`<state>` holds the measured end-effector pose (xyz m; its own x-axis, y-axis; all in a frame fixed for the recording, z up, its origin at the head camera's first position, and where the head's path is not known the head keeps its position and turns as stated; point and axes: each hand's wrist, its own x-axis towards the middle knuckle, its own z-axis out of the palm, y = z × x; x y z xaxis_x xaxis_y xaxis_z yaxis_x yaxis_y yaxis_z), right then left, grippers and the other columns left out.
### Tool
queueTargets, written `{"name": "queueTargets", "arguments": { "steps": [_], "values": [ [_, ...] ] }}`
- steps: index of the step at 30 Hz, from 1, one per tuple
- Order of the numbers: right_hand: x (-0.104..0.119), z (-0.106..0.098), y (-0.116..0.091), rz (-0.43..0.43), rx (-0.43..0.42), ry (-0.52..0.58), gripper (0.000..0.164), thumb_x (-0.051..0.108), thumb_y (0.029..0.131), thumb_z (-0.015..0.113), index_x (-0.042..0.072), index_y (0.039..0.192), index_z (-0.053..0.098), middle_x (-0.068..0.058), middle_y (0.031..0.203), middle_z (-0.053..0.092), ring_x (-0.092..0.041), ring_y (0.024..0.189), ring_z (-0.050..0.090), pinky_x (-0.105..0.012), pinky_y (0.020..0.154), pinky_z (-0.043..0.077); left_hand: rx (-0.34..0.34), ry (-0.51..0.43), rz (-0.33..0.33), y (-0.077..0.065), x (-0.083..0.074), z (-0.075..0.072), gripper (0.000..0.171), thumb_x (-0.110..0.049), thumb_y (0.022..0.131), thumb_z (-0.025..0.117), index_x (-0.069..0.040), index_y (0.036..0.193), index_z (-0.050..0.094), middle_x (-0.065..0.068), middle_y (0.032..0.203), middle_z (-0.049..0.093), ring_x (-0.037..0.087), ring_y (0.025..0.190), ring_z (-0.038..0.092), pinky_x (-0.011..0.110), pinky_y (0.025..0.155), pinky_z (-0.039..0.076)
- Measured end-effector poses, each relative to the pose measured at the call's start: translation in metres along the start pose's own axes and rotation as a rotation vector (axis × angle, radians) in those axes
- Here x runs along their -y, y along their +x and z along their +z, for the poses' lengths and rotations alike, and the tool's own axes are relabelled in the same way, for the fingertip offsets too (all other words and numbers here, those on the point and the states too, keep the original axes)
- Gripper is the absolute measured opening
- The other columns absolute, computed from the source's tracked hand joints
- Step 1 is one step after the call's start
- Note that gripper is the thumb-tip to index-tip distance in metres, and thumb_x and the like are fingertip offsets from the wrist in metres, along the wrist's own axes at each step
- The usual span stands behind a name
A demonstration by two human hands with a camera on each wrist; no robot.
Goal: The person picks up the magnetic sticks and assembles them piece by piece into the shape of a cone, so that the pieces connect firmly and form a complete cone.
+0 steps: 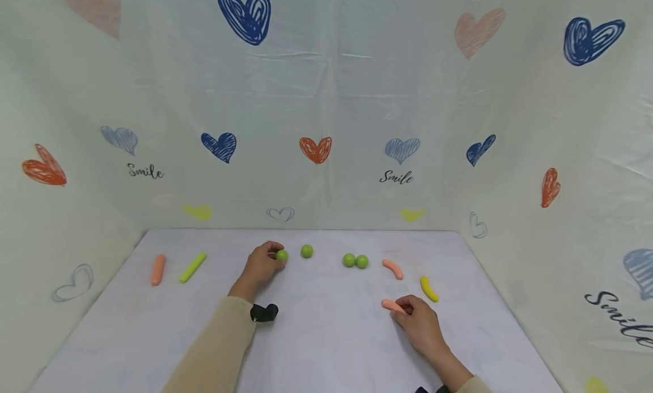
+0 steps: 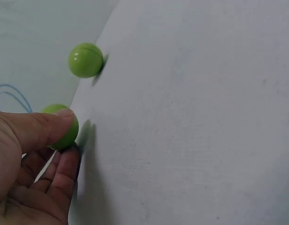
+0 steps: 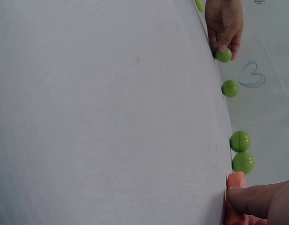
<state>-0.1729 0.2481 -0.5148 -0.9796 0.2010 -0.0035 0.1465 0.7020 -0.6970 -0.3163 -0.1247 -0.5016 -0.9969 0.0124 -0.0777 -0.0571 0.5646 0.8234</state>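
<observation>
Between thumb and fingers, my left hand (image 1: 263, 265) pinches a small green ball (image 1: 282, 256) near the back of the table. In the left wrist view that ball (image 2: 68, 133) shows partly behind the thumb, and a second green ball (image 2: 85, 60) lies beyond it. My right hand (image 1: 419, 325) pinches a curved salmon-pink stick (image 1: 391, 305) at its right end, toward the front right. Fingers cover part of this stick (image 3: 236, 180) in the right wrist view. Nearest to the right hand is a yellow curved piece (image 1: 429, 289), just behind it.
Two green balls (image 1: 349, 260) sit side by side at the back, right of centre. Another salmon-pink curved stick (image 1: 392, 269) is to their right. On the far left lie an orange-pink stick (image 1: 158, 270) and a yellow-green stick (image 1: 193, 267). A heart-printed curtain (image 1: 326, 98) encloses the table.
</observation>
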Motion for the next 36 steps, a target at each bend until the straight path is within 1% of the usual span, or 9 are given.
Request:
{"name": "queueTargets", "arguments": {
  "steps": [4,7,11,14,18,21,25,31,36],
  "values": [
    [0.000,0.003,0.001,-0.028,-0.004,-0.004,0.020,0.015,0.092,0.082,0.003,0.105,0.074,-0.003,0.089,0.069,-0.015,0.078,0.058,-0.030,0.068,0.046,0.007,-0.019,0.010,-0.012,-0.003,0.004,0.036,-0.003,0.093,0.075,-0.006,0.128,0.066,0.018,0.140,0.063,0.035,0.124,0.062,0.052,0.105,0.050],
    [0.000,0.005,0.002,-0.043,-0.002,-0.009,0.020,0.015,0.091,0.082,0.002,0.105,0.074,-0.003,0.088,0.068,-0.015,0.078,0.057,-0.030,0.068,0.045,0.013,-0.037,0.021,-0.021,-0.005,0.007,0.035,-0.003,0.092,0.075,-0.007,0.126,0.067,0.015,0.139,0.065,0.034,0.125,0.063,0.051,0.104,0.051],
    [0.003,0.008,0.002,-0.050,0.002,-0.012,0.022,0.015,0.090,0.083,0.003,0.106,0.074,-0.003,0.087,0.068,-0.016,0.077,0.055,-0.030,0.066,0.043,0.030,-0.061,0.038,-0.034,-0.006,0.014,0.034,-0.003,0.091,0.076,-0.009,0.124,0.069,0.013,0.136,0.067,0.032,0.124,0.065,0.049,0.102,0.053],
    [0.007,0.010,0.003,-0.030,0.008,0.004,0.022,0.016,0.091,0.083,0.004,0.107,0.074,-0.003,0.088,0.067,-0.016,0.077,0.054,-0.028,0.066,0.042,0.041,-0.086,0.043,-0.043,-0.007,0.022,0.034,-0.003,0.091,0.077,-0.011,0.123,0.069,0.010,0.133,0.068,0.030,0.122,0.066,0.048,0.100,0.054],
    [0.012,0.013,0.006,-0.013,0.012,0.032,0.022,0.020,0.093,0.082,0.006,0.108,0.073,-0.002,0.092,0.070,-0.015,0.082,0.058,-0.028,0.070,0.046,0.053,-0.127,0.070,-0.053,-0.008,0.029,0.034,-0.001,0.089,0.078,-0.011,0.121,0.070,0.009,0.130,0.069,0.028,0.119,0.066,0.045,0.097,0.056],
    [0.016,0.017,0.008,-0.016,0.007,0.049,0.025,0.025,0.094,0.082,0.007,0.109,0.073,-0.003,0.097,0.073,-0.014,0.085,0.061,-0.028,0.073,0.049,0.070,-0.143,0.093,-0.060,-0.010,0.034,0.037,-0.002,0.089,0.079,-0.011,0.124,0.071,0.008,0.129,0.070,0.027,0.117,0.066,0.042,0.095,0.057],
    [0.022,0.021,0.011,-0.014,-0.004,0.095,0.029,0.029,0.094,0.082,0.006,0.110,0.074,-0.003,0.098,0.074,-0.014,0.086,0.062,-0.028,0.074,0.050,0.106,-0.144,0.114,-0.066,-0.015,0.042,0.040,-0.003,0.090,0.080,-0.012,0.128,0.073,0.008,0.126,0.071,0.025,0.114,0.066,0.040,0.094,0.057],
    [0.036,0.034,0.014,-0.014,0.008,0.170,0.019,0.017,0.095,0.077,0.006,0.110,0.074,-0.002,0.094,0.073,-0.014,0.084,0.062,-0.026,0.071,0.050,0.143,-0.138,0.152,-0.071,-0.018,0.052,0.035,-0.004,0.090,0.080,-0.011,0.123,0.072,0.007,0.121,0.071,0.022,0.109,0.067,0.041,0.092,0.058],
    [0.050,0.047,0.014,-0.029,0.020,0.199,0.017,0.014,0.094,0.076,0.006,0.109,0.073,-0.002,0.093,0.072,-0.014,0.083,0.062,-0.026,0.071,0.051,0.155,-0.122,0.178,-0.074,-0.016,0.059,0.032,-0.005,0.090,0.081,-0.010,0.120,0.072,0.006,0.118,0.072,0.019,0.106,0.068,0.040,0.091,0.058]
  ]
}}
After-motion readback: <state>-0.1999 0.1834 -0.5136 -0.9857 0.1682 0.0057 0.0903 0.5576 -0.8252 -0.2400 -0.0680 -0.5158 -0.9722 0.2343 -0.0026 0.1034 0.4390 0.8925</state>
